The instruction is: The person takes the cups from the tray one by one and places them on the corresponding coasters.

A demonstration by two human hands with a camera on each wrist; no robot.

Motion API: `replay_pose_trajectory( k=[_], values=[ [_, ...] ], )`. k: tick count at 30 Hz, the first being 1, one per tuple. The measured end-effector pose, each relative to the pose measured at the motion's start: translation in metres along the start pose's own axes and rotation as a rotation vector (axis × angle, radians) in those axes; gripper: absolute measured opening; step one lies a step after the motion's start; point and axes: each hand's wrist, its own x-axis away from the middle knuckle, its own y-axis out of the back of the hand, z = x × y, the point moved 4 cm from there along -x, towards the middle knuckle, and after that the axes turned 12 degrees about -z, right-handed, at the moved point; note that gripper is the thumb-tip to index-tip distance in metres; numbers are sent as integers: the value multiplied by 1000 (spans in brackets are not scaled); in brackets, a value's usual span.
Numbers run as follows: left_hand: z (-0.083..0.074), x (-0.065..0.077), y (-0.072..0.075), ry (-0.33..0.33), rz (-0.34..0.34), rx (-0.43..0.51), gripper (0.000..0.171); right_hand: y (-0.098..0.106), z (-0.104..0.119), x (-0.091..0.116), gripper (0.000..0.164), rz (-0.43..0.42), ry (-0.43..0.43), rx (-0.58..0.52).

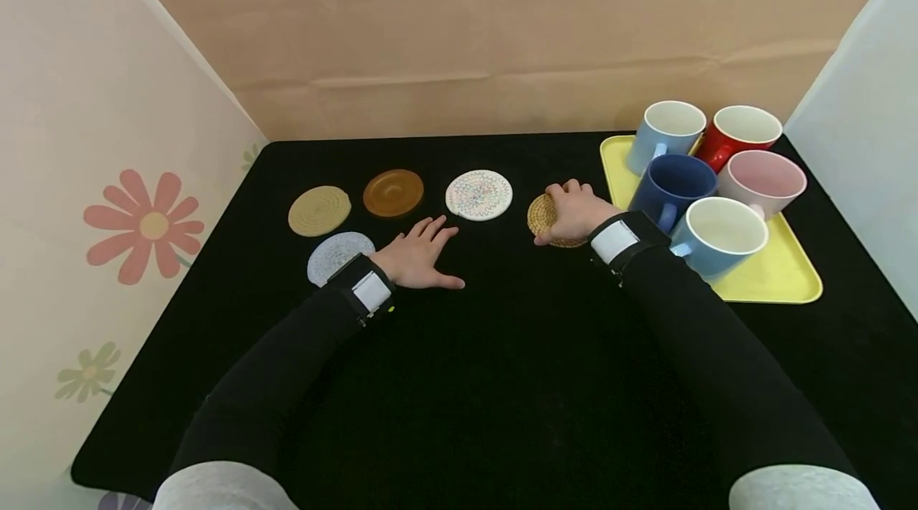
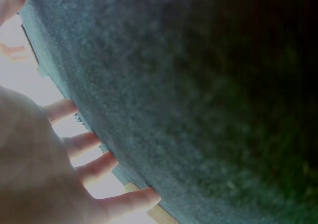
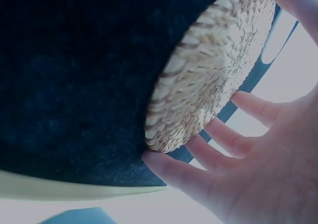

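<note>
My right hand (image 1: 576, 212) spans a round woven straw coaster (image 3: 208, 75) on the black table. In the right wrist view its thumb (image 3: 298, 3) is at one edge and its fingers (image 3: 181, 177) are along the other edges, gripping it by the rim. The hand covers much of that coaster in the head view. My left hand (image 1: 416, 256) hovers over or rests on the table with fingers spread, holding nothing. Just behind its wrist lies a speckled grey-white coaster (image 1: 337, 253), partly hidden by the wristband. Ahead of it is a white patterned coaster (image 1: 479, 195).
A brown round coaster (image 1: 393, 193) and a beige one (image 1: 319, 211) lie at the back left. On the right, a yellow tray (image 1: 782, 271) carries several mugs, including a navy mug (image 1: 672, 187) close to my right wrist. Walls (image 1: 466, 32) border the table.
</note>
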Motion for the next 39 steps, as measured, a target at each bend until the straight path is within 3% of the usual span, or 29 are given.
replay_pose_trajectory(
  k=[39],
  values=[
    [-1,2,2,-9,1,22,98,6,-17,-34,92,-23,-58,-31]
  ],
)
